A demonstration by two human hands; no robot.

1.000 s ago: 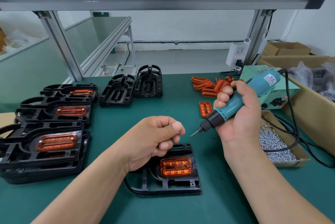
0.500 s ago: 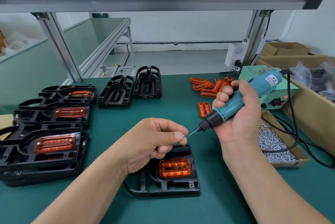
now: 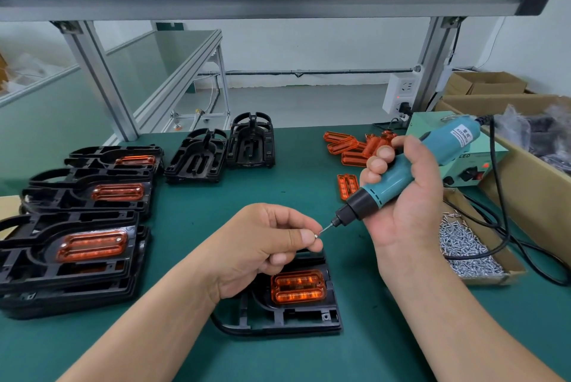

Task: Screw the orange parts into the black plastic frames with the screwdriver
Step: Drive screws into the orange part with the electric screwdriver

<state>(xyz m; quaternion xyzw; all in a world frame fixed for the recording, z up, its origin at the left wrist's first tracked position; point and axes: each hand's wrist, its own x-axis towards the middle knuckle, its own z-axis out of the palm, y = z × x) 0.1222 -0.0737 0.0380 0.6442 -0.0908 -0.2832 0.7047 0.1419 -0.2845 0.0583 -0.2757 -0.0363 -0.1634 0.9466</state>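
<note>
A black plastic frame [image 3: 312, 318] lies on the green mat in front of me with an orange part [image 3: 298, 286] seated in it. Above it, my left hand [image 3: 265, 245] pinches a small silver screw [image 3: 315, 236] between thumb and forefinger. My right hand [image 3: 401, 205] grips the teal electric screwdriver [image 3: 401, 177], tilted down to the left, and its bit tip touches the screw's head. Loose orange parts [image 3: 355, 149] lie at the back of the mat.
Stacked frames with orange parts [image 3: 89, 245] fill the left side; two bare black frames [image 3: 222, 149] stand behind. A cardboard tray of screws [image 3: 469, 248] sits right, beside the screwdriver's green power box [image 3: 475, 165], its black cable, and cardboard boxes [image 3: 525, 171].
My left hand has uncurled from a fist and brought the screw up to the bit. The screwdriver tip dipped slightly to meet the screw.
</note>
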